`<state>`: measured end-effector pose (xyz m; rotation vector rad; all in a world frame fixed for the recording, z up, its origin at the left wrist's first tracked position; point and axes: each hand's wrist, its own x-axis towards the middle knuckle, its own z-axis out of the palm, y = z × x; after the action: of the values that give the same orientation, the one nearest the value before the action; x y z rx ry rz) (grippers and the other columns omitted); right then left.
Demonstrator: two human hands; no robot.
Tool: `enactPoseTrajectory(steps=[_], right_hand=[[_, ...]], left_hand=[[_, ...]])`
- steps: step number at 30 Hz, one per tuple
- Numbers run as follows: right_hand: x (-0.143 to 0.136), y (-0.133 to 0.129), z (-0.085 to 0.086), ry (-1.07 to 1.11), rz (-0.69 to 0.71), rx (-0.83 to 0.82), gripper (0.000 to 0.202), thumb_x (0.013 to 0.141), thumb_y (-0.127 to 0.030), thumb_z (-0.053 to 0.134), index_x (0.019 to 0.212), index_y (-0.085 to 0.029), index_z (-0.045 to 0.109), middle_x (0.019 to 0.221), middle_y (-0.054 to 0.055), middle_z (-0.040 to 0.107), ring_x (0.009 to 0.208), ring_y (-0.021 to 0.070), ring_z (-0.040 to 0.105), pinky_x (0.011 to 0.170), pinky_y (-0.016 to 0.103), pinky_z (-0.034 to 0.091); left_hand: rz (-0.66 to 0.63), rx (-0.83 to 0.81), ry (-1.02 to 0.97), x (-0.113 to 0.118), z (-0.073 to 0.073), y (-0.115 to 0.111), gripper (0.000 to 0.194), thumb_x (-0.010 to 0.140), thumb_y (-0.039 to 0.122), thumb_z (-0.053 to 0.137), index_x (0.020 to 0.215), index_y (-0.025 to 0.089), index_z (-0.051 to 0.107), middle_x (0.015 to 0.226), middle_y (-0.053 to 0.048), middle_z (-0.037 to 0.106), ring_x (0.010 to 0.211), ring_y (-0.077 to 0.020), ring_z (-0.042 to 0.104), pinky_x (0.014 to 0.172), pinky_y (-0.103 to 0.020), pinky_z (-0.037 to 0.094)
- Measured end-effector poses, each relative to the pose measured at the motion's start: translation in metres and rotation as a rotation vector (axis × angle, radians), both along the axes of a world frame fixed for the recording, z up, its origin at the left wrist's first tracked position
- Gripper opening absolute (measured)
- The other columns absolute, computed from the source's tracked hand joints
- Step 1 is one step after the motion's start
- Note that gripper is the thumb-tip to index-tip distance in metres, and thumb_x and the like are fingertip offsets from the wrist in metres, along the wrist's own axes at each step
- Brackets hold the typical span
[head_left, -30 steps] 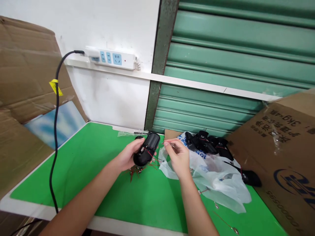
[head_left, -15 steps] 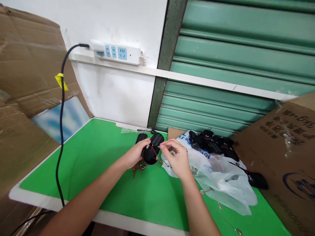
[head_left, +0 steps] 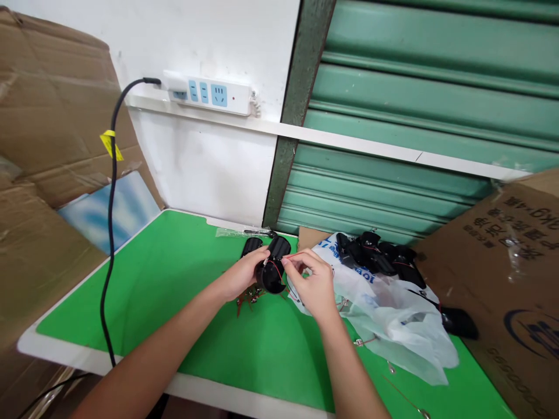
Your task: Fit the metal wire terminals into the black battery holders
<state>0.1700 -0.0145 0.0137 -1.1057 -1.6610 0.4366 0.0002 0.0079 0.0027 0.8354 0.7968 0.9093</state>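
My left hand (head_left: pixel 244 272) grips a black plastic housing (head_left: pixel 274 276) by its left side, above the green tabletop. The housing has a rounded lower end and a ribbed, battery-compartment-like upper part. Thumb and forefinger of my right hand (head_left: pixel 312 279) pinch a thin red wire (head_left: pixel 296 254) at the housing's right edge. Part of the wire curves across the dark inside of the housing. Beneath the housing lies a small pile of metal contacts with red wires (head_left: pixel 253 295), partly hidden. Another black housing (head_left: pixel 251 247) rests just behind my left hand.
A crumpled white plastic bag (head_left: pixel 393 320) on the right bears several black housings (head_left: pixel 371 253). Loose wired contacts (head_left: pixel 360 342) lie near it. Cardboard boxes (head_left: pixel 493 279) flank the green table (head_left: pixel 144 302). A black cable (head_left: pixel 110 233) hangs at left from a wall power strip (head_left: pixel 209 93).
The housing has turned slightly in my left hand and shifted a little to the right. My right hand stays at its edge, still pinching the red wire.
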Motion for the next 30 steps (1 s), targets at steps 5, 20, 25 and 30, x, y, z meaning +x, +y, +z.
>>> enactPoseTrajectory(steps=[5,20,25,30], right_hand=[[-0.002,0.000,-0.001,-0.006,-0.009,-0.018,0.016,0.088,-0.024,0.065,0.073,-0.022,0.070,0.072,0.001,0.066,0.059,0.0140,0.056,0.057,0.027,0.047],[0.003,0.001,0.000,-0.077,0.000,-0.018,0.012,0.088,-0.020,0.064,0.080,-0.021,0.073,0.075,0.002,0.068,0.062,0.0143,0.059,0.058,0.027,0.047],[0.003,0.001,0.000,-0.040,-0.009,-0.021,0.013,0.087,-0.021,0.065,0.078,-0.022,0.073,0.075,0.002,0.069,0.061,0.0141,0.059,0.058,0.027,0.047],[0.003,0.002,0.000,-0.032,-0.002,-0.016,0.013,0.088,-0.023,0.066,0.078,-0.022,0.074,0.075,0.002,0.069,0.060,0.0140,0.059,0.058,0.027,0.048]], left_hand=[[0.010,-0.030,-0.013,0.001,0.000,0.000,0.051,0.083,0.037,0.069,0.129,0.015,0.064,0.130,-0.010,0.069,0.123,-0.0263,0.059,0.094,-0.032,0.048],[-0.073,0.052,0.051,0.000,0.007,-0.003,0.048,0.079,0.036,0.072,0.122,0.017,0.070,0.108,-0.007,0.075,0.099,-0.0242,0.065,0.082,-0.030,0.049],[-0.071,0.053,0.033,0.000,0.010,-0.005,0.050,0.079,0.037,0.073,0.125,0.018,0.068,0.110,-0.008,0.074,0.103,-0.0252,0.064,0.084,-0.031,0.048],[-0.050,0.057,0.032,0.001,0.010,-0.005,0.050,0.077,0.038,0.073,0.122,0.017,0.066,0.108,-0.007,0.073,0.101,-0.0242,0.063,0.083,-0.030,0.048]])
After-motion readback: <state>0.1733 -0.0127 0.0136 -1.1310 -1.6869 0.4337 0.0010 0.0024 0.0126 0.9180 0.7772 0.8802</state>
